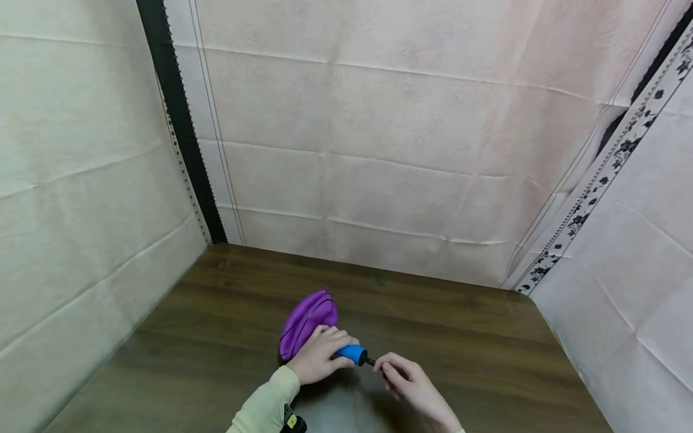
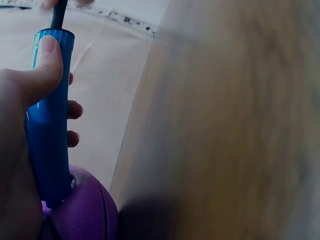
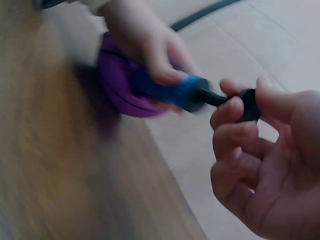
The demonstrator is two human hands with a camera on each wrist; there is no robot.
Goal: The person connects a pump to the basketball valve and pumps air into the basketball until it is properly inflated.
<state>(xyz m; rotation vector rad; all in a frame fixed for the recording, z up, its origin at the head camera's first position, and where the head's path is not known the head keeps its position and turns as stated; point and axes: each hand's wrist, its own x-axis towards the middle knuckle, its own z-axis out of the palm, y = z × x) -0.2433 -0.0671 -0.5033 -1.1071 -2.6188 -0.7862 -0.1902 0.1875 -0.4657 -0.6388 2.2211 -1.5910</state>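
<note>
A purple ball (image 1: 308,322) with black seam lines, partly slack and caved in, is joined to the end of a blue hand pump (image 2: 48,130). My left hand (image 1: 320,356) wraps round the pump's barrel, its thumb lying along the blue tube in the left wrist view. From the barrel's other end comes a black rod with a round black handle (image 3: 249,105). My right hand (image 1: 407,380) pinches that handle between thumb and fingers. A short length of rod shows between barrel and handle. Where the pump enters the ball is mostly hidden by my left hand.
Beneath the hands lies a brown wood-grain table (image 1: 216,337). Pale creased cloth (image 1: 352,150) hangs behind it and on both sides, with a dark strip (image 1: 184,120) at the left corner and a flower-patterned border (image 1: 590,192) at the right.
</note>
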